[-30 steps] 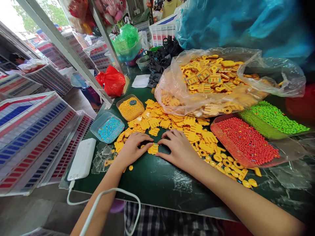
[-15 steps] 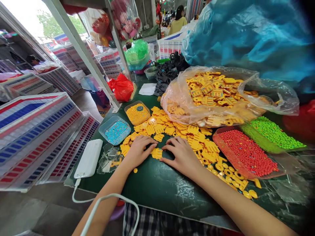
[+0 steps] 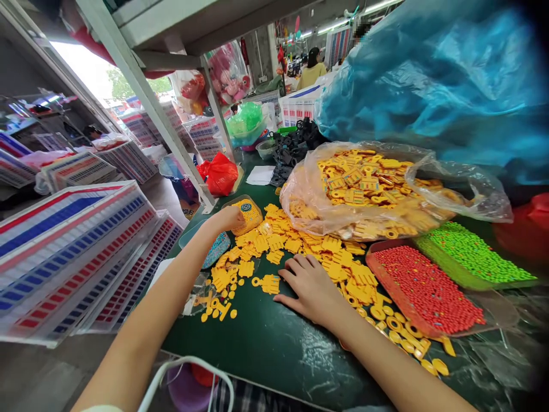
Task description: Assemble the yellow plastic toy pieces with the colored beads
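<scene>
My left hand (image 3: 226, 218) is stretched forward over the small clear tub of yellow beads (image 3: 249, 213), fingers curled together at its near rim; what it holds is hidden. My right hand (image 3: 309, 285) lies flat on the green table (image 3: 274, 349), fingers spread, its fingertips touching a small yellow plastic piece (image 3: 270, 283). A loose heap of yellow plastic parts (image 3: 295, 240) spreads just beyond both hands. A tub of blue beads (image 3: 217, 249) sits under my left forearm.
A clear bag of yellow parts (image 3: 369, 183) stands behind the heap. Trays of red beads (image 3: 422, 289) and green beads (image 3: 469, 252) lie at right. Striped crates (image 3: 64, 252) stack at left. Black parts (image 3: 294, 146), a red bag (image 3: 221, 174) and a blue plastic sheet (image 3: 429, 86) are further back.
My left hand left the yellow piece and reached forward to the yellow bead tub. The right hand stayed by the piece. The camera tilted up.
</scene>
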`<state>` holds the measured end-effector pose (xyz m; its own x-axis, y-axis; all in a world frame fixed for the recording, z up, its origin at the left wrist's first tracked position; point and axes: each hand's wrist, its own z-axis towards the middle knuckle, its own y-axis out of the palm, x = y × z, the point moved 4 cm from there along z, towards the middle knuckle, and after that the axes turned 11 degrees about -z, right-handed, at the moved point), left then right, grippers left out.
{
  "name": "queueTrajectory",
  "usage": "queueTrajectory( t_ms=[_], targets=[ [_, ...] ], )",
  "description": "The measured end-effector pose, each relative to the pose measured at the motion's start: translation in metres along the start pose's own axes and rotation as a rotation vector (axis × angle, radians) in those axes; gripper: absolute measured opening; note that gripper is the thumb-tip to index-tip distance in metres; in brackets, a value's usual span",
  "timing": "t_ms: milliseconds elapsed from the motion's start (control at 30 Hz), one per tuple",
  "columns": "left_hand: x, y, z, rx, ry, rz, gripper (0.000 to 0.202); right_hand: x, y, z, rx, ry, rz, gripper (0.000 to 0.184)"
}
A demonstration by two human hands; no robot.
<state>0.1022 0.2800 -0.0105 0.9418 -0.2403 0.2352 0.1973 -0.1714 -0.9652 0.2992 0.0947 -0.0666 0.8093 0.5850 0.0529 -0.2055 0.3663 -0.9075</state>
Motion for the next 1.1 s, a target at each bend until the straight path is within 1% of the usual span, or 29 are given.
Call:
queueTrajectory(
  t_ms=[67, 133, 267, 333, 400, 467, 533, 567, 633, 667, 700, 733, 767, 833, 900, 1000, 1100],
  targets=[
    [0.002, 0.005, 0.007, -0.039, -0.009, 0.029, 0.021, -0.001, -0.001, 0.000, -0.017, -0.008, -0.012, 0.042],
    [0.002, 0.007, 0.010, -0.052, -0.025, 0.052, 0.021, -0.001, -0.002, 0.001, -0.041, -0.014, -0.017, 0.041],
    [-0.002, 0.003, 0.008, -0.021, -0.050, 0.073, 0.013, 0.000, -0.003, 0.002, -0.101, -0.016, -0.001, 0.039],
    [-0.004, -0.001, 0.003, 0.025, -0.063, 0.072, 0.013, 0.001, -0.003, 0.002, -0.121, -0.010, 0.007, 0.038],
    [-0.003, -0.004, -0.006, 0.099, -0.069, 0.061, 0.017, 0.002, -0.003, 0.002, -0.127, -0.005, 0.014, 0.038],
    [0.002, -0.006, -0.019, 0.201, -0.059, 0.032, 0.027, 0.002, -0.002, 0.002, -0.120, -0.003, 0.022, 0.037],
    [0.011, -0.003, -0.038, 0.297, -0.027, -0.010, 0.036, 0.002, -0.002, 0.002, -0.106, -0.010, 0.036, 0.034],
    [0.018, 0.003, -0.049, 0.330, 0.008, -0.042, 0.038, 0.001, -0.002, 0.002, -0.098, -0.017, 0.046, 0.032],
    [0.032, 0.020, -0.074, 0.342, 0.117, -0.113, 0.036, 0.001, -0.003, 0.002, -0.088, -0.032, 0.070, 0.026],
    [0.042, 0.031, -0.087, 0.331, 0.256, -0.207, 0.035, 0.001, -0.003, 0.002, -0.087, -0.039, 0.079, 0.024],
    [0.050, 0.044, -0.100, 0.284, 0.374, -0.270, 0.034, 0.001, -0.003, 0.002, -0.087, -0.045, 0.085, 0.021],
    [0.056, 0.056, -0.111, 0.239, 0.452, -0.304, 0.034, 0.001, -0.003, 0.002, -0.088, -0.048, 0.087, 0.020],
    [0.060, 0.066, -0.120, 0.215, 0.502, -0.325, 0.032, 0.002, -0.003, 0.002, -0.090, -0.049, 0.088, 0.018],
    [0.063, 0.082, -0.133, 0.190, 0.545, -0.335, 0.031, 0.003, -0.002, 0.002, -0.098, -0.047, 0.091, 0.016],
    [0.062, 0.090, -0.138, 0.188, 0.545, -0.337, 0.028, 0.004, -0.001, 0.002, -0.108, -0.041, 0.099, 0.015],
    [0.057, 0.095, -0.137, 0.178, 0.521, -0.349, 0.023, 0.005, 0.000, 0.001, -0.112, -0.034, 0.108, 0.015],
    [0.054, 0.097, -0.136, 0.160, 0.502, -0.360, 0.024, 0.005, 0.001, 0.001, -0.106, -0.038, 0.111, 0.016]
  ],
)
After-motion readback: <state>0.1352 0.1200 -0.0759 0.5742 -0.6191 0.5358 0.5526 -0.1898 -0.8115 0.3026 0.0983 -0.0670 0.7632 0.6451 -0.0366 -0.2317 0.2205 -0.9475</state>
